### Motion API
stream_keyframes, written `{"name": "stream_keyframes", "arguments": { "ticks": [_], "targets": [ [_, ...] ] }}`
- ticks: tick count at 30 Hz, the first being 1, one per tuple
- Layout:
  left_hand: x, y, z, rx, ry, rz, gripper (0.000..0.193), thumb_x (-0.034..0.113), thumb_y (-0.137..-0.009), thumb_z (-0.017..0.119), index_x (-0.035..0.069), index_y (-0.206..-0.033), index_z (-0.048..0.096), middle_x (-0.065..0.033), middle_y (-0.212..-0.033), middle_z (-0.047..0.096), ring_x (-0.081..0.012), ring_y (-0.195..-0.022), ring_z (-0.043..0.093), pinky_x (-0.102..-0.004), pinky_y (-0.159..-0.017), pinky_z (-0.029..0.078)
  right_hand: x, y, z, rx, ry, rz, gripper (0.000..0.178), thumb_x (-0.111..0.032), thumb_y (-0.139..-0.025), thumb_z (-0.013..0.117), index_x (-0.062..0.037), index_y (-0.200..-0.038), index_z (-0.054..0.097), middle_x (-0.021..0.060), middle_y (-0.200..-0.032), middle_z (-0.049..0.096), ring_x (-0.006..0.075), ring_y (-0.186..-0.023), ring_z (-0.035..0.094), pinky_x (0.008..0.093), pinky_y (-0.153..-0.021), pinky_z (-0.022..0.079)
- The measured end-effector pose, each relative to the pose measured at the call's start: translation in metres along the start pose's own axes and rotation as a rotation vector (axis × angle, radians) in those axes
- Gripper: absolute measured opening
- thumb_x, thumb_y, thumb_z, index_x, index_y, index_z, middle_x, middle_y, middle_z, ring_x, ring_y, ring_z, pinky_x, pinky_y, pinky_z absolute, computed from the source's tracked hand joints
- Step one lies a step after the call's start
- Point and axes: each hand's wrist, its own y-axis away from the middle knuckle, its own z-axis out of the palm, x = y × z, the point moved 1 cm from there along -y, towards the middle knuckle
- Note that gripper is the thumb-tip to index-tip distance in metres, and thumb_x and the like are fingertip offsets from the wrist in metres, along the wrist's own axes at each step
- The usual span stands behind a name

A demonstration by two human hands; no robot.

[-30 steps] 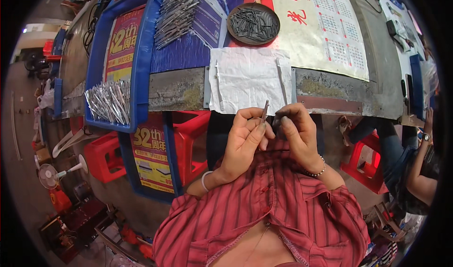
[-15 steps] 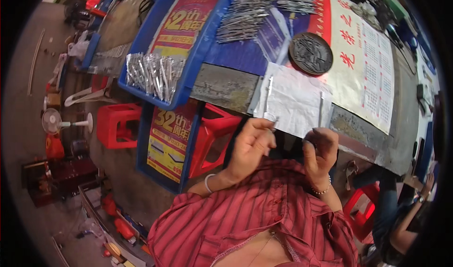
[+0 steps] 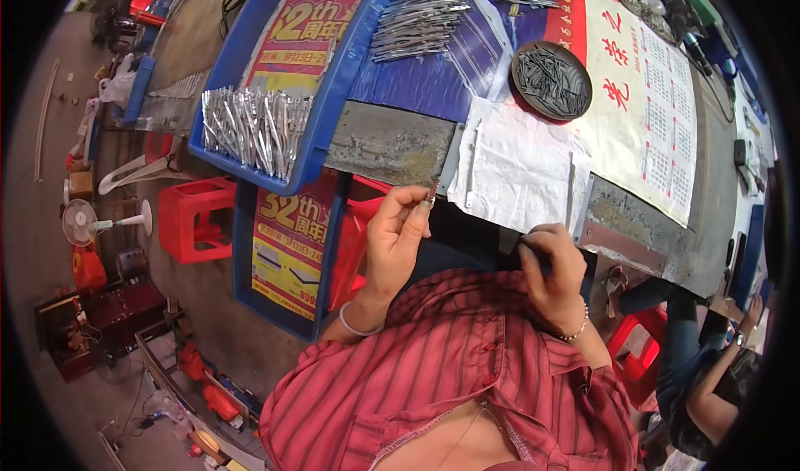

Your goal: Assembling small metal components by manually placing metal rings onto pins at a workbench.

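Now the left hand [image 3: 398, 234] is pinching a slim metallic piece [image 3: 433, 189] between thumb and fingers, near the front edge of the surface [image 3: 383, 142], left of a white sheet [image 3: 521, 171]. The right hand [image 3: 556, 267] is hovering by the sheet with curled fingers; whether it is gripping anything, one cannot tell. Dark slender pieces [image 3: 552, 81] are lying in a round dish [image 3: 513, 78] beyond.

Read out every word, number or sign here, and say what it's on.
I can't copy wording out, only place it.
Pink paper sheet, upper blue plastic tray: large yellow lettering.
Second pink sheet, lower blue plastic tray: large yellow lettering; smallest print unreadable.
Cream paper calendar: large red characters; date grid too small.
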Motion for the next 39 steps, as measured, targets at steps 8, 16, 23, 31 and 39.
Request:
{"name": "stream_keyframes", "arguments": {
  "ticks": [8, 16, 23, 31, 39],
  "targets": [
    [0.002, -0.008, -0.002, 0.051, -0.001, 0.015, 0.016, 0.007, -0.091, 0.051, 0.0, -0.106, 0.054, 0.0009, -0.079, 0.054, -0.0027, -0.063, 0.047, -0.016, -0.055, 0.036, 0.043, -0.011, -0.054, 0.24, 0.294, 0.426, 0.025, -0.005, -0.08, 0.06, -0.0004, -0.103, 0.051, 0.014, -0.078, 0.056, 0.0257, -0.064, 0.055, 0.0324, -0.062, 0.044],
    [0.002, -0.017, -0.004, -0.006, -0.097, -0.015, 0.017, 0.005, -0.091, 0.051, 0.0, -0.106, 0.054, 0.0009, -0.08, 0.054, -0.0021, -0.063, 0.045, -0.0162, -0.054, 0.036, 0.056, -0.023, -0.053, 0.175, 0.304, 0.508, 0.033, -0.011, -0.08, 0.062, -0.0009, -0.109, 0.049, 0.0213, -0.087, 0.061, 0.0354, -0.078, 0.061, 0.0387, -0.069, 0.047],
    [-0.004, -0.017, 0.002, -0.008, -0.102, -0.076, 0.02, 0.004, -0.09, 0.05, -0.002, -0.109, 0.052, -0.0017, -0.09, 0.056, -0.002, -0.065, 0.047, -0.016, -0.054, 0.04, 0.066, -0.049, -0.04, 0.167, 0.123, 0.538, 0.034, -0.006, -0.076, 0.063, -0.0009, -0.107, 0.049, 0.0119, -0.081, 0.062, 0.0175, -0.068, 0.059, 0.0292, -0.064, 0.047],
    [-0.007, -0.025, 0.008, -0.012, -0.09, -0.095, 0.019, 0.002, -0.089, 0.049, -0.004, -0.107, 0.052, -0.0037, -0.087, 0.057, -0.0025, -0.062, 0.05, -0.0174, -0.051, 0.043, 0.083, -0.045, -0.039, 0.344, 0.02, 0.482, 0.028, -0.001, -0.078, 0.059, 0.0002, -0.103, 0.049, 0.0053, -0.077, 0.058, 0.0083, -0.061, 0.048, 0.0234, -0.058, 0.043],
    [-0.002, -0.027, 0.011, 0.018, -0.125, -0.095, 0.019, 0.001, -0.088, 0.05, -0.004, -0.106, 0.052, -0.0036, -0.086, 0.057, -0.0019, -0.057, 0.047, -0.0166, -0.049, 0.041, 0.068, -0.063, -0.041, 0.11, 0.195, 0.561, 0.032, -0.006, -0.076, 0.06, 0.0008, -0.105, 0.048, 0.0147, -0.066, 0.058, 0.0255, -0.057, 0.054, 0.0325, -0.057, 0.044]
  ]
}}
